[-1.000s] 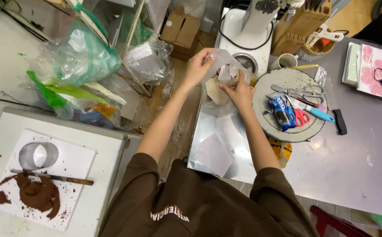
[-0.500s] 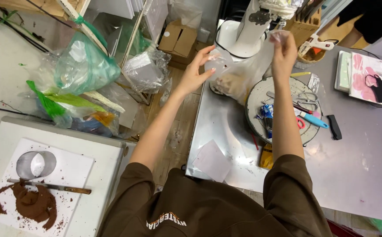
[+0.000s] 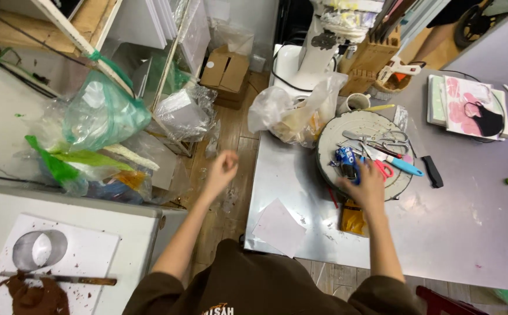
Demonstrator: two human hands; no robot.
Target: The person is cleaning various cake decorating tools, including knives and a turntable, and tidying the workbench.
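My right hand (image 3: 367, 184) rests on the near edge of a round grey turntable (image 3: 356, 119), fingers spread beside a blue packet (image 3: 345, 158) and red-handled scissors (image 3: 385, 169). Nothing is clearly gripped in it. My left hand (image 3: 223, 166) hangs loosely curled and blurred over the wooden floor, left of the metal table (image 3: 470, 221), holding nothing. A crumpled clear plastic bag (image 3: 289, 116) with pale contents sits on the table's far left corner, apart from both hands.
A stand mixer (image 3: 318, 41), knife block (image 3: 370, 64) and cup (image 3: 356, 102) stand behind the turntable. A black-handled knife (image 3: 432, 172) and white paper (image 3: 278, 227) lie on the table. Plastic bags (image 3: 102, 114) crowd the floor at left; brown clay (image 3: 32, 297) sits on a white table.
Both hands let go of the plastic bag, which now sits on the table. My right hand dropped to the turntable and my left hand pulled back over the floor.
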